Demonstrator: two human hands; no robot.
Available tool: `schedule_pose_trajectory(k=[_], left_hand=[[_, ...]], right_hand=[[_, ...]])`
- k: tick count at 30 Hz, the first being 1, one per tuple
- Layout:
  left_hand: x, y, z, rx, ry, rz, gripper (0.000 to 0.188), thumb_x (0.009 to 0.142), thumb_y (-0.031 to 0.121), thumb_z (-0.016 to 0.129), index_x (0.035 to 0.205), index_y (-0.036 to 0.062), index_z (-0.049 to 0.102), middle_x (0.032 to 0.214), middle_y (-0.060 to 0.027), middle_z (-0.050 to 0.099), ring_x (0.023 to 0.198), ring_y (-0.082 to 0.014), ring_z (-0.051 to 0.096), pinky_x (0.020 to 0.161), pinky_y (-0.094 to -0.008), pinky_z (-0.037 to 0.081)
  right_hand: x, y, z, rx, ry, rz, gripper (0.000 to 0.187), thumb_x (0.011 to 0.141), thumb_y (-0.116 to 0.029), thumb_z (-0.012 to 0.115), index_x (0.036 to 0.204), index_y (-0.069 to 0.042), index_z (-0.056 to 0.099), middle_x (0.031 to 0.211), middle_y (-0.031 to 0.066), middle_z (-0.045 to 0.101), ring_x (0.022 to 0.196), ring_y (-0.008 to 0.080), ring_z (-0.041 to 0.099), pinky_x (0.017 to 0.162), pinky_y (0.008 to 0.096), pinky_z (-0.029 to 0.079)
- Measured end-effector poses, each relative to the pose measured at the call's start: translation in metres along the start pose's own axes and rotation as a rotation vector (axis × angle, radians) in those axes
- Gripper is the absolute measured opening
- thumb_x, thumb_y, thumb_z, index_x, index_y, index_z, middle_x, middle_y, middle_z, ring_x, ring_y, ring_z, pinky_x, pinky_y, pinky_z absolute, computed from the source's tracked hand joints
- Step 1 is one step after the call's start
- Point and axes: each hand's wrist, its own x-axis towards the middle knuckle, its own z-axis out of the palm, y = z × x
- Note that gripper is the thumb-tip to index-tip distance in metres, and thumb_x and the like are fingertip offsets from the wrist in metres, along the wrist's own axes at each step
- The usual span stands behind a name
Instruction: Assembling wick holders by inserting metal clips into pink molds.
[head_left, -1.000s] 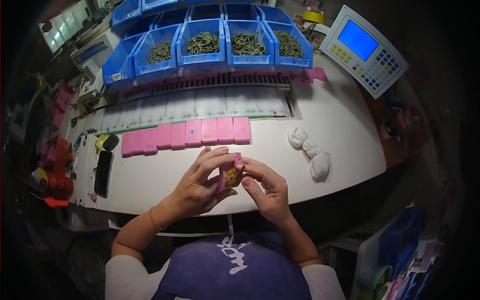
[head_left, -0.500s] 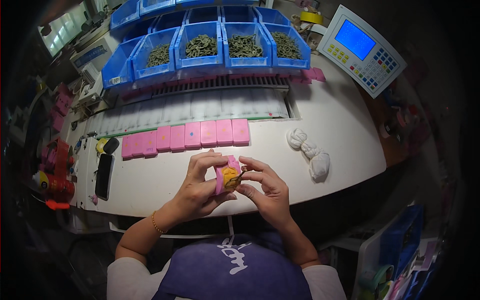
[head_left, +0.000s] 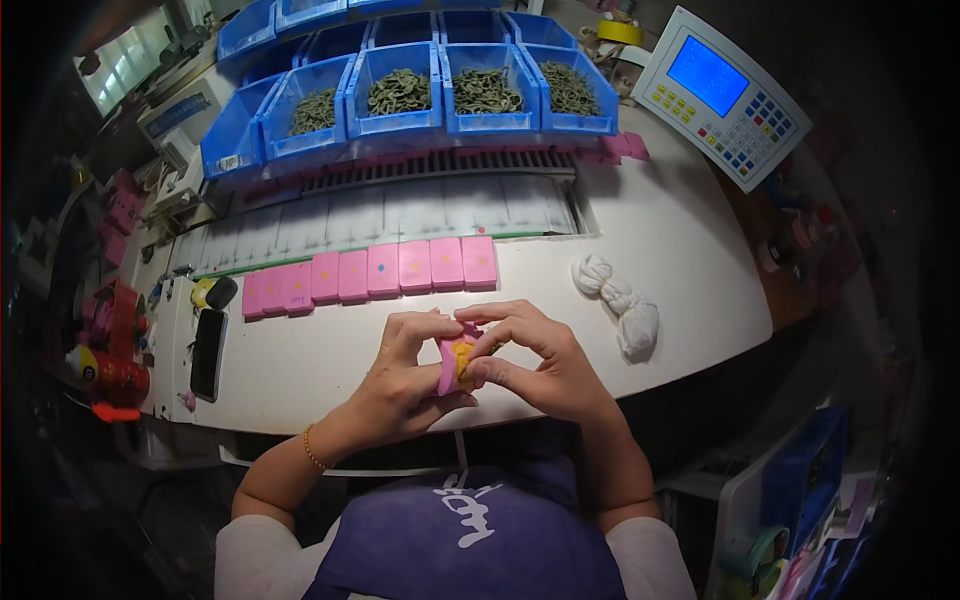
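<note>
My left hand (head_left: pixel 402 372) is closed round a small pink block, likely a rubber mould (head_left: pixel 449 368), holding it above the table's front edge. A yellow part (head_left: pixel 463 360) shows in the open face of the block. Against that face my right hand (head_left: pixel 540 362) is closed in a pinch, thumb and fingertips at the yellow part. A sliver of a small dark bent piece shows by the right fingertips, which cover most of it. Beyond both hands lies a row of pink blocks (head_left: pixel 415 268), several side by side, with small coloured dots on top.
Blue bins (head_left: pixel 400 122) of small dark green pieces stand at the back. A control panel (head_left: pixel 722 98) with a blue screen is at the far right. A knotted white cloth bundle (head_left: pixel 637 330) lies to the right, a black phone (head_left: pixel 208 352) to the left.
My right hand has moved left, and its fingers have closed in on the yellow part. The dark bent piece, plainly seen before, is now mostly covered. My left hand keeps its hold.
</note>
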Motion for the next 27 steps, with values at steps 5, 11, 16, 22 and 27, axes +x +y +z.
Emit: schedule_pose_trajectory(k=[5,11,16,22,27], left_hand=[[0.000,0.003,-0.001,0.008,-0.039,-0.047,0.030,0.073,0.020,0.086,0.100,0.0122,0.075,0.127,-0.0116,0.048,0.119,-0.0309,0.044,0.108,-0.0485,0.040],[-0.001,0.000,-0.001,-0.032,-0.031,-0.034,0.028,0.074,0.021,0.084,0.100,0.0117,0.075,0.128,-0.0109,0.049,0.119,-0.0325,0.042,0.107,-0.0488,0.041],[-0.001,-0.001,0.000,-0.054,-0.023,-0.049,0.029,0.075,0.022,0.084,0.101,0.0121,0.075,0.130,-0.0113,0.048,0.119,-0.0327,0.042,0.108,-0.0492,0.040],[-0.001,0.001,-0.002,-0.092,-0.016,-0.070,0.031,0.075,0.021,0.084,0.103,0.0126,0.076,0.129,-0.0128,0.050,0.121,-0.0323,0.043,0.109,-0.0495,0.040],[-0.005,0.000,0.001,-0.113,-0.018,-0.110,0.031,0.075,0.020,0.084,0.104,0.0127,0.076,0.129,-0.0129,0.052,0.120,-0.0305,0.044,0.105,-0.0447,0.041]], right_hand=[[-0.001,0.003,-0.001,0.015,-0.021,0.008,0.009,0.085,-0.010,0.075,0.093,-0.006,0.073,0.122,0.0143,0.066,0.119,0.0263,0.059,0.100,0.0388,0.048],[-0.003,0.009,0.001,0.096,0.023,0.029,0.009,0.086,-0.010,0.075,0.093,-0.005,0.073,0.121,0.0146,0.067,0.120,0.0252,0.060,0.099,0.0383,0.049],[-0.004,0.010,0.001,0.133,0.023,0.041,0.009,0.087,-0.010,0.074,0.093,-0.005,0.073,0.120,0.0145,0.067,0.120,0.0249,0.060,0.100,0.0378,0.048],[-0.006,0.007,0.004,0.319,0.055,0.123,0.017,0.086,-0.009,0.075,0.102,-0.004,0.072,0.131,0.0151,0.061,0.119,0.0240,0.060,0.099,0.0371,0.049],[-0.018,0.022,0.004,0.249,0.074,0.086,0.019,0.086,-0.008,0.075,0.103,-0.003,0.071,0.135,0.0160,0.058,0.115,0.0232,0.062,0.097,0.0351,0.050]])
